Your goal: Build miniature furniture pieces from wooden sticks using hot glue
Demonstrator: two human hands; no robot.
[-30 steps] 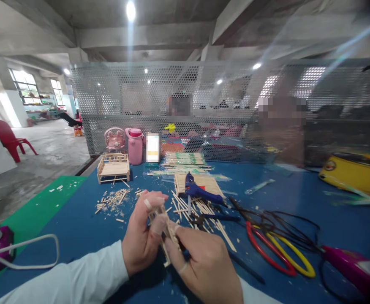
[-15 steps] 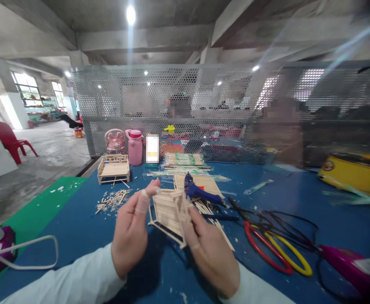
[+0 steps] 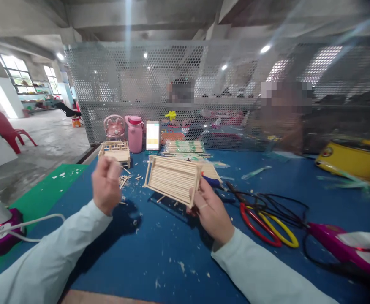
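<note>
At near left, a purple power strip (image 3: 4,236) is seen, while over the blue tabletop (image 3: 166,261) the left hand (image 3: 106,185) is held with fingers clenched; whether anything is hidden inside cannot be told. Beyond it, a railed piece built of sticks (image 3: 121,153) is stood at far left, with a lidded pink bottle (image 3: 135,137) set to its right, the contents unseen. At centre, a slatted stick frame (image 3: 172,179) is held tilted above the tabletop, its right end grasped by the fingers of the right hand (image 3: 210,211); a handling or checking step is judged to be in hand, and for any next move a light, steady hold is called for, lest thin sticks be strained. Behind the frame, plastic-wrapped stick bundles (image 3: 185,147) are laid. A blue tool (image 3: 213,182) is partly hidden by the right hand, and farther right a red-and-yellow-handled tool (image 3: 251,228) is laid down. At far right, a yellow bag-like holder (image 3: 352,162) is placed, its contents not made out
</note>
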